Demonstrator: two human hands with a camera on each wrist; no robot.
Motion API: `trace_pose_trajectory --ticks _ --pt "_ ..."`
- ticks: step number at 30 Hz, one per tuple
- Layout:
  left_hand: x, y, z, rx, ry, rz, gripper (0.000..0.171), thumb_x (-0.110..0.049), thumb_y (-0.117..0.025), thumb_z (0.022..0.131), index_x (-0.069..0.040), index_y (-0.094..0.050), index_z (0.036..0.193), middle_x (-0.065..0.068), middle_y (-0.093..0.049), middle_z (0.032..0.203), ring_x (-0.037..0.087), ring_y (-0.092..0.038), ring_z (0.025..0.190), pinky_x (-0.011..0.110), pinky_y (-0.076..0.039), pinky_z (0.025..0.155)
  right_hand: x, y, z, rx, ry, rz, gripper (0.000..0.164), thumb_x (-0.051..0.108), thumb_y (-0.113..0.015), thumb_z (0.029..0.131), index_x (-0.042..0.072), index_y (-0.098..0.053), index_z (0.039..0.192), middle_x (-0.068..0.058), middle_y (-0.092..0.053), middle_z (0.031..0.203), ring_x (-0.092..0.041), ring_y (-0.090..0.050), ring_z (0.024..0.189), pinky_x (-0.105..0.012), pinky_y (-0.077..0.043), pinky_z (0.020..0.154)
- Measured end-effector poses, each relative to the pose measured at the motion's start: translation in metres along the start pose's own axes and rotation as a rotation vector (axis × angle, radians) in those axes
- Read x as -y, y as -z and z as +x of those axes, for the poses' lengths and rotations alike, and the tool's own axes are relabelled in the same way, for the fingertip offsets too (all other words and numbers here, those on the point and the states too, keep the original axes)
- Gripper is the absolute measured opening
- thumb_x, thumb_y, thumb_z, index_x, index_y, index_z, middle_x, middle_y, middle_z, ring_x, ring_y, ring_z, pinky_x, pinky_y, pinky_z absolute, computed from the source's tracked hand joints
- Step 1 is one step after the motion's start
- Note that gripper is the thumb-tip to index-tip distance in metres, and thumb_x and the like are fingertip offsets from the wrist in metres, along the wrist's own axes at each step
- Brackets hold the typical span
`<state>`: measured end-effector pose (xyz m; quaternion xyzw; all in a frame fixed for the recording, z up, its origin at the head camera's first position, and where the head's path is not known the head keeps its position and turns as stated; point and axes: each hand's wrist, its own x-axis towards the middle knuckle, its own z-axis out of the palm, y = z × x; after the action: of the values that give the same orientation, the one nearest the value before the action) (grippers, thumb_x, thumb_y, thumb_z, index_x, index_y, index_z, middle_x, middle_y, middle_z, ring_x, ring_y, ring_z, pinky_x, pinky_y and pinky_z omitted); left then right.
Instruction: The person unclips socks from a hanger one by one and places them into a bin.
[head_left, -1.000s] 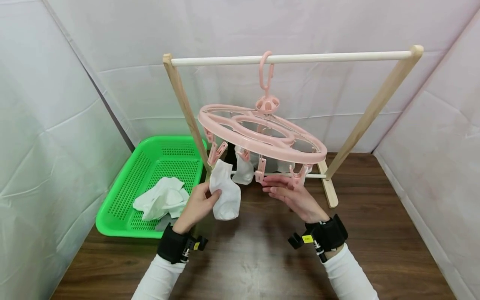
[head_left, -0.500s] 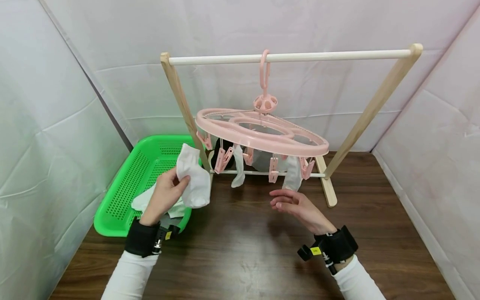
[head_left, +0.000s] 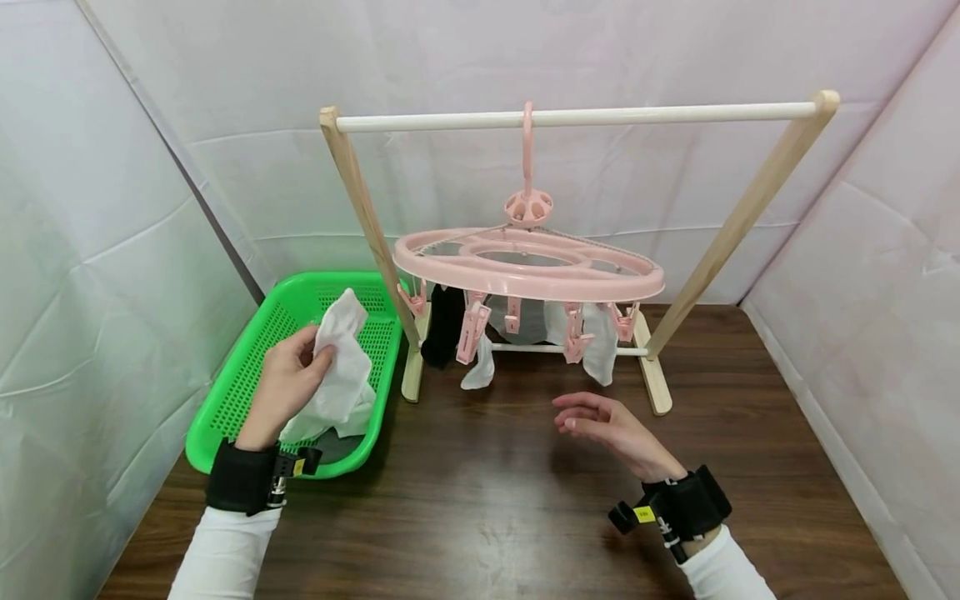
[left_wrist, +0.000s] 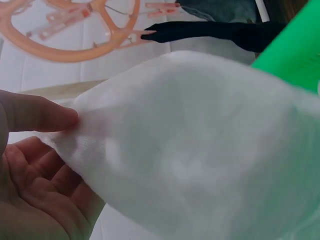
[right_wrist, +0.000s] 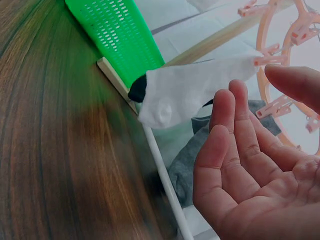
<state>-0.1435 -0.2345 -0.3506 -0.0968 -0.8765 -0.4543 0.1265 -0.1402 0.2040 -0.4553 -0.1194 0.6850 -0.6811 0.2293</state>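
Observation:
My left hand [head_left: 288, 379] pinches a white sock [head_left: 343, 354] between thumb and fingers, over the green basket [head_left: 206, 433]. In the left wrist view the white sock [left_wrist: 175, 140] spreads across most of the picture, its edge caught at the thumb tip. White cloth and a grey piece [head_left: 336, 447] lie in the basket below. My right hand [head_left: 618, 432] hovers over the table, fingers loosely bent, holding nothing. Ahead of it hangs the round pink clip hanger [head_left: 525, 287], with white socks [head_left: 600, 346], a black sock [head_left: 444, 327] and grey cloth [head_left: 521, 319] under it.
A rack with wooden legs [head_left: 750, 212] and a white top bar [head_left: 660, 115] carries the hanger by its hook. Several pink clips [head_left: 472, 331] dangle from the ring. The dark wooden table [head_left: 480, 500] is enclosed by white fabric walls [head_left: 885, 233].
My left hand has moved left with the white sock, from beside the hanger to over the basket. The right hand has drawn back from the clips, and the hanger has turned and levelled.

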Motion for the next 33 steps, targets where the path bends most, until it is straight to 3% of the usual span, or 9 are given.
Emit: trace_pose_trajectory --ticks 2,6,9,15,22,25,26,28,33 --pt "0.001 0.001 -0.001 0.01 0.011 0.009 0.021 -0.001 -0.054 0.097 0.004 -0.063 0.116 0.023 -0.067 0.099 0.028 -0.065 0.08 0.022 -0.046 0.062 0.0 -0.001 -0.001 0.0 -0.007 -0.006 0.046 0.016 -0.064 0.095 -0.003 -0.05 0.134 -0.013 -0.063 0.116 -0.021 -0.061 0.106 -0.042 -0.046 0.093" --pt "0.088 -0.015 0.011 -0.031 -0.024 0.046 0.023 -0.024 -0.052 0.102 -0.024 -0.064 0.121 -0.003 -0.067 0.109 0.014 -0.064 0.092 0.024 -0.048 0.071 0.0 -0.002 -0.003 0.001 -0.002 -0.005 0.048 0.016 -0.065 0.094 -0.005 -0.049 0.134 -0.012 -0.064 0.114 -0.02 -0.061 0.104 -0.037 -0.048 0.089" --pt "0.157 -0.03 0.02 -0.072 -0.061 0.089 0.021 -0.041 -0.05 0.1 -0.044 -0.06 0.118 -0.021 -0.06 0.109 -0.001 -0.059 0.097 0.024 -0.047 0.079 0.0 -0.001 -0.004 0.014 0.025 0.0 0.046 0.014 -0.063 0.095 -0.007 -0.049 0.133 -0.014 -0.063 0.114 -0.02 -0.062 0.104 -0.032 -0.049 0.086" --pt "0.169 -0.039 0.021 -0.045 -0.082 0.108 0.022 -0.042 -0.049 0.1 -0.045 -0.059 0.12 -0.021 -0.059 0.112 0.0 -0.058 0.099 0.026 -0.047 0.077 0.003 -0.002 0.001 0.032 0.076 -0.004 0.041 0.012 -0.061 0.096 -0.008 -0.05 0.13 -0.022 -0.061 0.117 -0.023 -0.062 0.105 -0.029 -0.049 0.086" --pt "0.179 -0.05 0.022 -0.016 -0.132 0.085 0.023 -0.041 -0.05 0.1 -0.042 -0.058 0.122 -0.019 -0.06 0.112 0.002 -0.06 0.099 0.026 -0.048 0.081 0.018 -0.011 0.019 -0.011 0.108 -0.07 0.039 0.014 -0.06 0.097 -0.007 -0.053 0.129 -0.023 -0.06 0.12 -0.028 -0.061 0.109 -0.033 -0.049 0.088" --pt "0.175 -0.054 0.021 -0.008 -0.187 0.084 0.023 -0.037 -0.051 0.101 -0.039 -0.059 0.123 -0.016 -0.062 0.11 0.004 -0.061 0.098 0.024 -0.049 0.08 0.027 -0.015 0.03 -0.027 0.138 -0.099 0.038 0.015 -0.058 0.099 -0.005 -0.053 0.13 -0.022 -0.058 0.126 -0.031 -0.057 0.115 -0.037 -0.048 0.091" --pt "0.168 -0.053 0.02 -0.003 -0.196 0.07 0.023 -0.034 -0.053 0.1 -0.036 -0.061 0.122 -0.013 -0.064 0.108 0.006 -0.062 0.096 0.023 -0.049 0.078 0.03 -0.016 0.034 -0.03 0.148 -0.105 0.038 0.015 -0.057 0.099 -0.005 -0.053 0.131 -0.021 -0.057 0.128 -0.031 -0.055 0.118 -0.039 -0.047 0.093" --pt "0.14 -0.05 0.014 0.014 -0.212 0.01 0.021 -0.025 -0.055 0.1 -0.027 -0.064 0.119 -0.005 -0.066 0.105 0.011 -0.064 0.093 0.025 -0.05 0.076 0.037 -0.018 0.041 -0.033 0.161 -0.112 0.039 0.016 -0.057 0.099 -0.003 -0.052 0.133 -0.018 -0.054 0.132 -0.031 -0.051 0.122 -0.041 -0.045 0.096" --pt "0.04 -0.033 -0.006 0.067 -0.172 -0.056 0.017 -0.005 -0.057 0.096 -0.006 -0.066 0.11 0.01 -0.068 0.098 0.023 -0.065 0.087 0.029 -0.05 0.072 0.052 -0.026 0.056 -0.056 0.183 -0.135 0.045 0.018 -0.059 0.098 0.003 -0.048 0.139 -0.015 -0.049 0.139 -0.031 -0.045 0.128 -0.043 -0.038 0.102"
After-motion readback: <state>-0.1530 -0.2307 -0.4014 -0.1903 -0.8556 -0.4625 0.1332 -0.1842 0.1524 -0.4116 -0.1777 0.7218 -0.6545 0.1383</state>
